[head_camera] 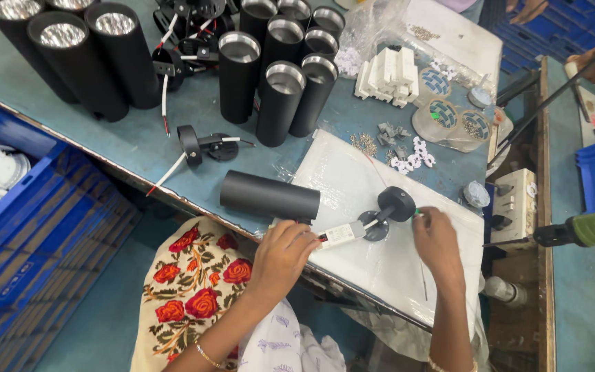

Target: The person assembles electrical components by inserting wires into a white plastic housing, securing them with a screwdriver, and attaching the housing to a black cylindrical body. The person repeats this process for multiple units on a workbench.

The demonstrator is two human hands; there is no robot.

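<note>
Black bracket mount with its white driver box lies on the white sheet, left hand pinching the box, right hand closed on the mount, beside a black cylinder housing, in mid-assembly.

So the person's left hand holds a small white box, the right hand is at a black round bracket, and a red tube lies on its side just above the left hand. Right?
Not quite: the head view shows the tube lying on its side is black, not red. The left hand does hold the small white box, and the right hand is at the black round bracket.

Head camera looks steeply down, close over the workbench (single view).
</note>
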